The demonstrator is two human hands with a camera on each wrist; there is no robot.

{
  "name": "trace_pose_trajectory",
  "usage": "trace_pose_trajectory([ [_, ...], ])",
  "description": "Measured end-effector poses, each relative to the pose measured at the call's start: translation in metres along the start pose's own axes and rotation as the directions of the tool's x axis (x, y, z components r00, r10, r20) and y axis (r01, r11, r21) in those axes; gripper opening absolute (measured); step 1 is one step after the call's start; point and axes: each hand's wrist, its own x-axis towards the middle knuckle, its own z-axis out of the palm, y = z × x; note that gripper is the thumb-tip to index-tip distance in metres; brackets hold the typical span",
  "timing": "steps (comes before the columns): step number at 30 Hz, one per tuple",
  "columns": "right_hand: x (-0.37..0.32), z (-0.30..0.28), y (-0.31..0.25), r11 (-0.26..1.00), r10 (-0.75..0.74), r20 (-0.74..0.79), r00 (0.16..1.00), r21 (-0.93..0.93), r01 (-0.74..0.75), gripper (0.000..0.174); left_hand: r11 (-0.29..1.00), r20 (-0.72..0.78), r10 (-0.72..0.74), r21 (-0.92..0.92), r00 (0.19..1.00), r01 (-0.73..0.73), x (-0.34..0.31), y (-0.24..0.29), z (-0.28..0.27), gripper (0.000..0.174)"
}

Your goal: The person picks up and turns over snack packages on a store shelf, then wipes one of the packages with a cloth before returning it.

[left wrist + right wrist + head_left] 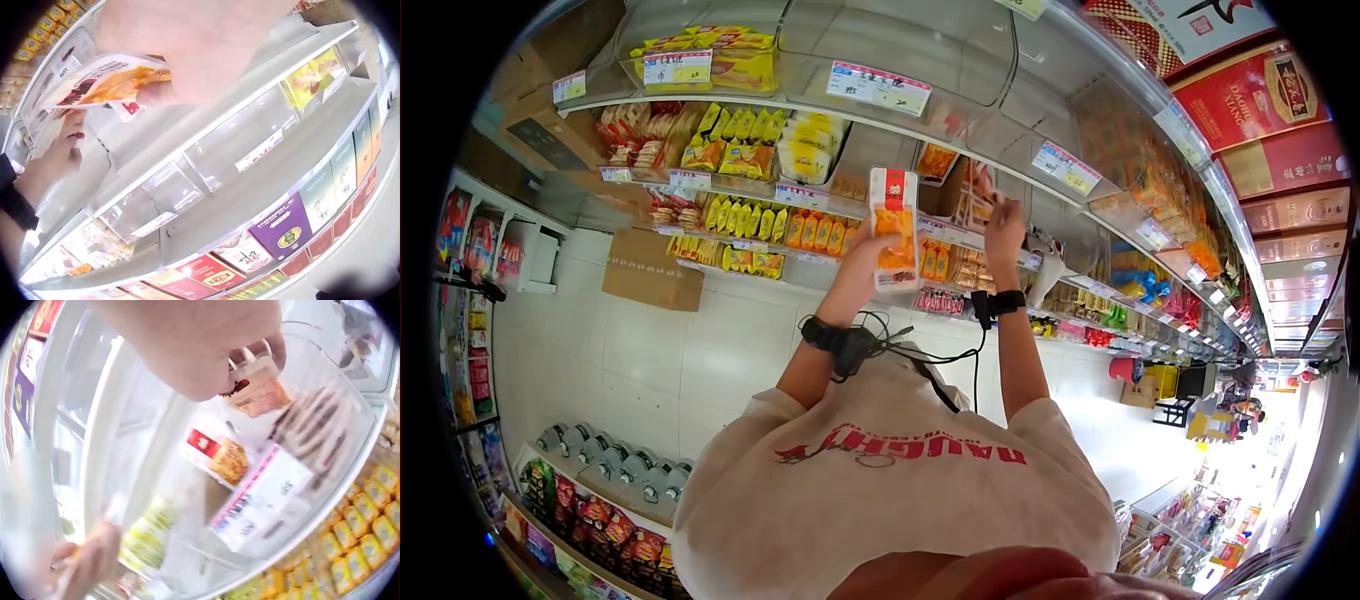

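Note:
My left hand [868, 262] holds a flat white package with a red label and orange food [894, 225], upright in front of the shelves. In the left wrist view that package [119, 81] shows edge-on beside the palm [181, 50]. My right hand [1004, 235] reaches into a clear shelf bin; the right wrist view shows its fingers [275, 353] pinching the top of a similar package [259, 394]. Several packages [319, 425] stand in a row beside it, and another with a red label [219, 456] lies behind a price tag [262, 494].
Shelves carry yellow snack packs [740, 157], orange packs [815, 232] and red gift boxes [1250, 95]. A cardboard box [653, 268] sits on the floor at left. Lidded bins [615, 460] stand at lower left. Cables run between the wrist straps. People are far off at right.

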Motion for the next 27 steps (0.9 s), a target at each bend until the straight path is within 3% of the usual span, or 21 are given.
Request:
trace_pose_trajectory([
  [2, -0.008, -0.025, -0.036, 0.994, 0.087, -0.072, 0.994, 0.071, -0.082, 0.014, 1.0, -0.027, -0.031, -0.007, 0.999, 0.03, 0.011, -0.008, -0.008, 0.041],
  [5, -0.046, -0.039, -0.08, 0.986, -0.098, -0.03, 0.995, 0.13, 0.101, 0.013, 0.98, 0.002, -0.175, -0.093, 0.984, 0.175, 0.012, 0.006, 0.005, 0.039],
  [7, -0.072, -0.053, -0.134, 0.913, -0.3, 0.146, 0.943, 0.329, 0.239, 0.005, 0.955, 0.073, -0.18, -0.226, 0.981, 0.191, 0.021, -0.001, 0.004, 0.042],
  [8, -0.086, -0.043, -0.129, 0.888, -0.376, 0.201, 0.904, 0.356, 0.29, 0.005, 0.935, 0.107, -0.178, -0.292, 0.978, 0.203, 0.026, -0.007, 0.002, 0.044],
  [9, -0.095, -0.038, -0.13, 0.86, -0.449, 0.257, 0.856, 0.386, 0.335, 0.009, 0.951, 0.068, -0.18, -0.242, 0.981, 0.191, 0.029, -0.012, -0.002, 0.044],
  [12, -0.114, -0.04, -0.132, 0.851, -0.471, 0.433, 0.769, 0.452, 0.267, 0.027, 0.972, 0.012, -0.204, -0.114, 0.979, 0.204, 0.034, -0.018, -0.012, 0.044],
  [15, -0.113, -0.055, -0.138, 0.851, -0.455, 0.464, 0.76, 0.477, 0.219, 0.03, 0.963, 0.059, -0.26, -0.062, 0.964, 0.263, 0.034, -0.015, -0.008, 0.041],
  [17, -0.106, -0.066, -0.138, 0.864, -0.366, 0.419, 0.831, 0.484, 0.137, 0.026, 0.959, 0.066, -0.279, -0.035, 0.958, 0.282, 0.032, -0.015, -0.002, 0.04],
  [21, -0.059, -0.042, -0.072, 0.884, -0.006, 0.187, 0.982, 0.461, -0.082, 0.021, 0.972, 0.039, -0.199, 0.138, 0.979, 0.192, 0.044, -0.023, -0.002, 0.039],
  [23, -0.023, -0.015, -0.027, 0.908, -0.061, 0.07, 0.996, 0.419, 0.026, 0.03, 0.962, 0.0, -0.175, 0.215, 0.985, 0.171, 0.047, -0.017, 0.008, 0.039],
  [26, 0.02, 0.016, 0.004, 0.988, -0.154, 0.101, 0.983, 0.027, 0.152, 0.045, 0.952, -0.027, -0.136, 0.274, 0.99, 0.138, 0.052, -0.016, 0.019, 0.04],
  [27, 0.025, 0.022, 0.01, 0.997, -0.067, 0.214, 0.975, -0.019, 0.072, 0.05, 0.95, -0.027, -0.127, 0.285, 0.992, 0.129, 0.055, -0.017, 0.022, 0.04],
])
